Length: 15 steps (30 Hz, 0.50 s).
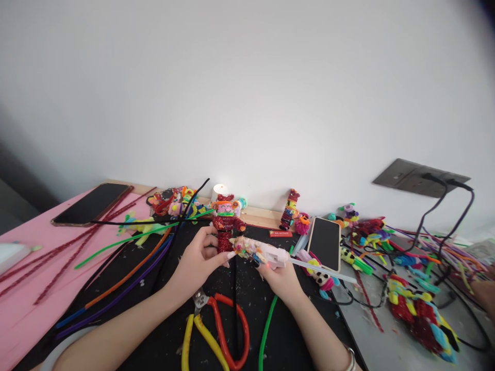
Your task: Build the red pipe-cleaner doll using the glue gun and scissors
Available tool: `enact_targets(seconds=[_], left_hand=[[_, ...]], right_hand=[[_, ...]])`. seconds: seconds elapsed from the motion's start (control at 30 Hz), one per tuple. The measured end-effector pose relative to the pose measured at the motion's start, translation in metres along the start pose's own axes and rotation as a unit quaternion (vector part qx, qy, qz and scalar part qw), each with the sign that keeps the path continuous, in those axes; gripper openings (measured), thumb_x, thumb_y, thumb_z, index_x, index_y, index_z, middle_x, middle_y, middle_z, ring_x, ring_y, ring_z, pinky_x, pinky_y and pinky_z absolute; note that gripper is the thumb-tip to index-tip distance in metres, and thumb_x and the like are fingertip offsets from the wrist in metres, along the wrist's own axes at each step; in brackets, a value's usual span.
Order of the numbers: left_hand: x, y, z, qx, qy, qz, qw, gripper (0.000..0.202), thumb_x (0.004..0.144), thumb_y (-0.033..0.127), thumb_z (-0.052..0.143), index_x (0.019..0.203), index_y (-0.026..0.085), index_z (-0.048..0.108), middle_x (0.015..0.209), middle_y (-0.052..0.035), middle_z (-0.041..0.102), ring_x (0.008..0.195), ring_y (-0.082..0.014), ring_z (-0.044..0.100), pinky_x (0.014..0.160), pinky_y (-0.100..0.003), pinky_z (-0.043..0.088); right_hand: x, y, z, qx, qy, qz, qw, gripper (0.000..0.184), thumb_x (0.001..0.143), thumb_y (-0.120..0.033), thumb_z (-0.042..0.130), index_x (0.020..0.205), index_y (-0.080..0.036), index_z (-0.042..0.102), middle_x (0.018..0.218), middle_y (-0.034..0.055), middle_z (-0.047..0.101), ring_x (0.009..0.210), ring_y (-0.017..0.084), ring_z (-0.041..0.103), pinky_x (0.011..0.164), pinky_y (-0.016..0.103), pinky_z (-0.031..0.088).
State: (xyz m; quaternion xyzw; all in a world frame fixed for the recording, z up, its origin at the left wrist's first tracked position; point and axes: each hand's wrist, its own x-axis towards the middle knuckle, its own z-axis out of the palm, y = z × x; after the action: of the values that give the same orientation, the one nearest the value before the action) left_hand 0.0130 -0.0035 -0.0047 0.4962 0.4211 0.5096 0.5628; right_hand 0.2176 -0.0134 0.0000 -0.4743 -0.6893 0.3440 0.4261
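Note:
My left hand is closed around the lower body of a red tinsel pipe-cleaner figure, which stands upright with a smiling face, an orange headband and a green collar. In my right hand is a pale pink glue gun, its decorated front pointing left at the figure's lower body. A clear glue stick juts from the gun's back. Whether the nozzle touches the figure I cannot tell. Below my hands lie pliers with red and yellow handles, on a black mat.
Phones lie at left and right. Pipe cleaners spread across the left side. Finished figures and bundles sit at back and right. Cords run from a wall outlet. Another person's hand shows at the right edge.

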Motion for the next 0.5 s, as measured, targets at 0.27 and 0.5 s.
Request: enact_targets(seconds=[0.27, 0.5], left_hand=[[-0.0004, -0.0003, -0.0006, 0.006, -0.006, 0.000, 1.000, 0.043, 0.071, 0.023, 0.073, 0.100, 0.022, 0.042, 0.073, 0.0070, 0.057, 0.059, -0.0137, 0.064, 0.063, -0.029, 0.052], [-0.0010, -0.0008, -0.0005, -0.004, -0.008, 0.003, 1.000, 0.041, 0.072, 0.021, 0.072, 0.100, 0.022, 0.042, 0.074, 0.0074, 0.057, 0.059, -0.0119, 0.064, 0.063, -0.028, 0.053]], right_hand=[[0.0006, -0.0015, 0.0001, 0.011, -0.005, -0.005, 1.000, 0.012, 0.076, -0.026, 0.060, 0.066, -0.021, 0.055, 0.053, -0.0044, 0.047, 0.048, 0.011, 0.041, 0.046, 0.022, 0.037], [-0.0002, 0.0033, 0.0002, 0.021, 0.002, -0.003, 1.000, 0.009, 0.076, -0.027, 0.061, 0.071, -0.020, 0.060, 0.056, -0.0034, 0.051, 0.048, 0.011, 0.043, 0.044, 0.022, 0.038]])
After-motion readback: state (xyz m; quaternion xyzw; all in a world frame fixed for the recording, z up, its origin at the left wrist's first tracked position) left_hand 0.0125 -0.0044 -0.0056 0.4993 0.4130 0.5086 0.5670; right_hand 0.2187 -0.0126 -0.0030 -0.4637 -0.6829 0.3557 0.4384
